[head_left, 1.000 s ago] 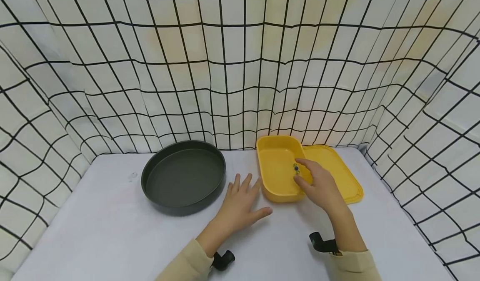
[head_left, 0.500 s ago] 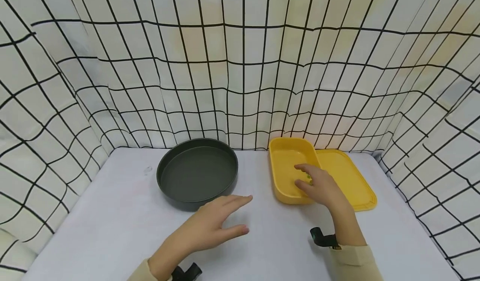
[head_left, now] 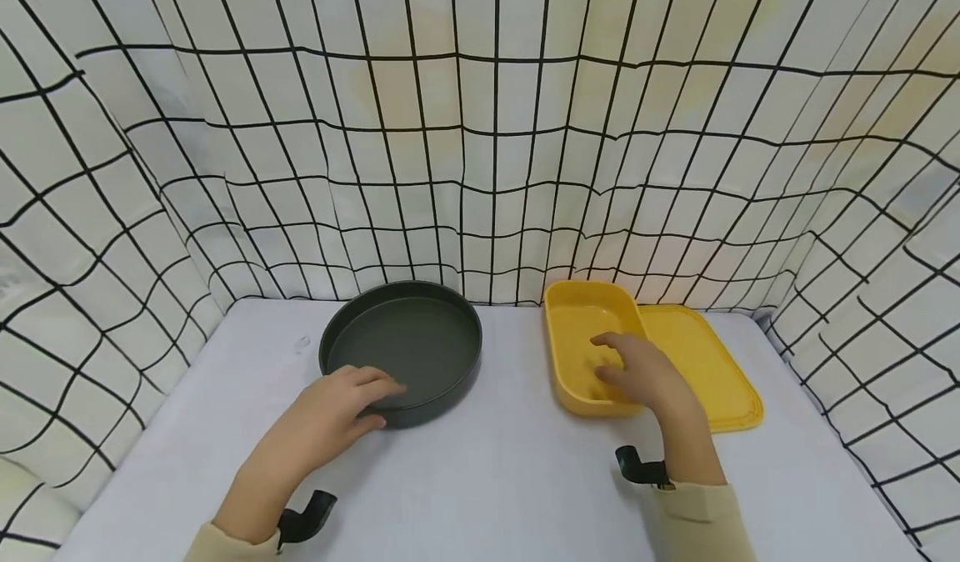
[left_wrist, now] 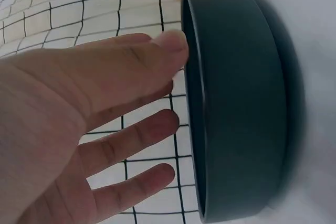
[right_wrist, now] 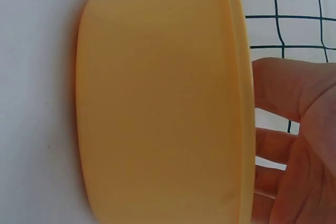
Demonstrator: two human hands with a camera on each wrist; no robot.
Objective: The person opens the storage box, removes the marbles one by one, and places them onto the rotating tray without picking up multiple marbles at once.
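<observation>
The left hand hovers at the near-left edge of a round, dark grey-green pan with a raised wall, its fingers reaching over the rim. They are loosely spread with nothing between them; whether the thumb touches the rim cannot be told. The right hand is over a deep, yellow, plastic-looking tub with rounded corners — finger and thumb parted, nothing visible in the gap. In the right wrist view the tub's wall hides the fingertips, so any contact inside cannot be told.

The likeliest trouble is a knock: a wrist or finger catching the tub's wall could slide it over the white cloth or against the flat yellow lid beside it. A careless press on the pan's rim could likewise shift it — the left hand has no hold to steady it.
</observation>
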